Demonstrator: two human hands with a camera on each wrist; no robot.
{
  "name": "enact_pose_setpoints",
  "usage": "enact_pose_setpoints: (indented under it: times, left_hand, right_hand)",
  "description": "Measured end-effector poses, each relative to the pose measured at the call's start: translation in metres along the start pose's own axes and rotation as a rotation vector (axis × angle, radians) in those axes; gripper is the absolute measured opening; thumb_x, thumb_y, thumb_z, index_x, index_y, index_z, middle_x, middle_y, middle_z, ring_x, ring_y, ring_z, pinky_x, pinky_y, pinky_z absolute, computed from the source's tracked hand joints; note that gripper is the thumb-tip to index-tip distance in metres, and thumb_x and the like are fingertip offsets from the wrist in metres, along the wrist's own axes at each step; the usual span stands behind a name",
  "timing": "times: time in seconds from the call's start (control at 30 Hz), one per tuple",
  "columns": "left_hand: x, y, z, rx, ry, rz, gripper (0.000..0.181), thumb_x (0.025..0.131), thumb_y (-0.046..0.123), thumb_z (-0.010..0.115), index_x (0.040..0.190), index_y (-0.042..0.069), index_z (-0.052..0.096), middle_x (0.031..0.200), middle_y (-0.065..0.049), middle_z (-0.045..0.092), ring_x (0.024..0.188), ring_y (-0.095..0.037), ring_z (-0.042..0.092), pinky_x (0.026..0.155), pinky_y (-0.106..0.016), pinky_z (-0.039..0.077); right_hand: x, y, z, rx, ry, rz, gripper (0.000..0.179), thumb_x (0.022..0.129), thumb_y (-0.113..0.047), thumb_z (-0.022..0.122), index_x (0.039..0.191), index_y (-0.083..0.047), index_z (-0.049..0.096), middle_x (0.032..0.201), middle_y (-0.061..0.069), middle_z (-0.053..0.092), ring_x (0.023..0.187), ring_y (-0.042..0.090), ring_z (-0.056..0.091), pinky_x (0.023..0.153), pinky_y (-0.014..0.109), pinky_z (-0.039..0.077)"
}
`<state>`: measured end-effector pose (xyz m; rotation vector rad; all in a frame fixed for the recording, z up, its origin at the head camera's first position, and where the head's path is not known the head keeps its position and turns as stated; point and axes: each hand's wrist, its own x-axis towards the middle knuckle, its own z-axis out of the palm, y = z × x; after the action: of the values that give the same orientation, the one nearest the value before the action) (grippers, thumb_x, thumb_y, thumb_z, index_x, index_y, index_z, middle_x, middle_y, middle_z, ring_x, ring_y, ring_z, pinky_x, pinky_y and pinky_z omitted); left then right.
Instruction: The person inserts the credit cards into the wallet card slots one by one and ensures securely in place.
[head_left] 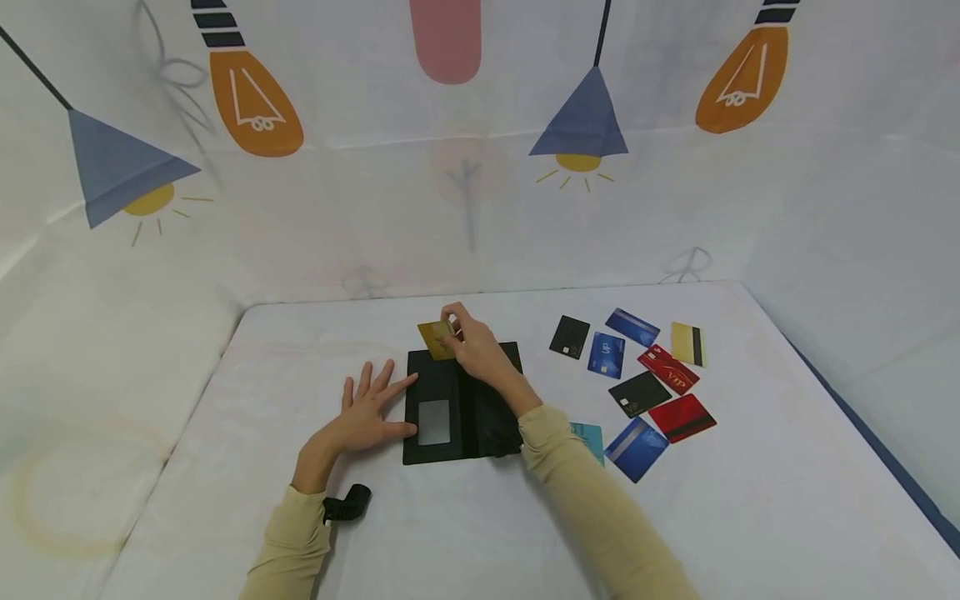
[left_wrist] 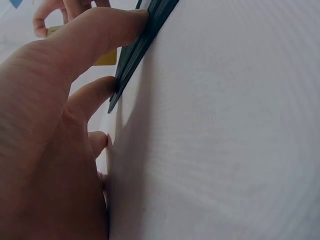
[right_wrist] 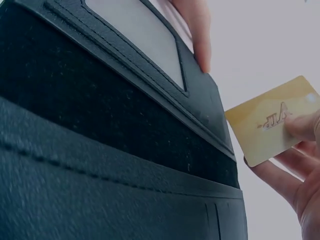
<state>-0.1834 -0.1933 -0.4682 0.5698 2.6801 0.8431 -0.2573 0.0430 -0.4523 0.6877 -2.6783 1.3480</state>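
A black wallet (head_left: 468, 417) lies spread on the white table, a clear window (head_left: 433, 422) in its left half. At its top edge my right hand (head_left: 476, 346) pinches a gold card (right_wrist: 272, 120) between thumb and fingers; the right wrist view shows raised lettering on it, and the card apart from the wallet. My left hand (head_left: 367, 421) has its fingers spread, with thumb and index fingertips on the wallet's left edge. In the left wrist view the left thumb (left_wrist: 110, 27) presses the wallet's edge (left_wrist: 142, 42).
Right of the wallet lie several loose cards: a black card (head_left: 570, 337), a blue card (head_left: 606, 355), a red card (head_left: 682, 417), a gold card (head_left: 684, 343) and others. A teal card (head_left: 590, 439) is partly behind my right sleeve. Fabric walls (head_left: 360, 225) surround the table.
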Motion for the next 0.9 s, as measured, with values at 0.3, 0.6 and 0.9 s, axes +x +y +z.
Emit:
enact_pose_setpoints:
  times: [0.3, 0.6, 0.9]
  left_hand:
    - [0.002, -0.002, 0.001, 0.019, -0.003, -0.003, 0.083, 0.085, 0.047, 0.073, 0.154, 0.020, 0.036, 0.164, -0.023, 0.004, 0.148, -0.047, -0.016, 0.111, -0.065, -0.018]
    - [0.002, -0.004, 0.003, 0.012, -0.003, 0.005, 0.083, 0.084, 0.048, 0.073, 0.154, 0.021, 0.037, 0.164, -0.023, 0.004, 0.147, -0.049, -0.015, 0.110, -0.066, -0.017]
    - [0.002, -0.004, 0.002, 0.011, -0.002, -0.001, 0.083, 0.085, 0.048, 0.073, 0.154, 0.021, 0.037, 0.165, -0.022, 0.004, 0.147, -0.048, -0.016, 0.110, -0.066, -0.018]
  right_hand:
    - [0.002, 0.001, 0.006, 0.036, 0.000, -0.014, 0.022, 0.102, -0.006, 0.051, 0.116, -0.015, 0.037, 0.106, 0.015, 0.065, 0.093, 0.026, 0.067, 0.071, 0.034, 0.052]
    - [0.002, 0.005, 0.012, 0.037, -0.022, -0.019, 0.023, 0.101, -0.005, 0.052, 0.114, -0.015, 0.036, 0.103, 0.015, 0.065, 0.094, 0.025, 0.067, 0.075, 0.036, 0.054]
    - [0.006, 0.004, 0.014, 0.036, -0.008, -0.003, 0.022, 0.101, -0.005, 0.053, 0.112, -0.015, 0.037, 0.104, 0.014, 0.066, 0.095, 0.026, 0.067, 0.077, 0.038, 0.054]
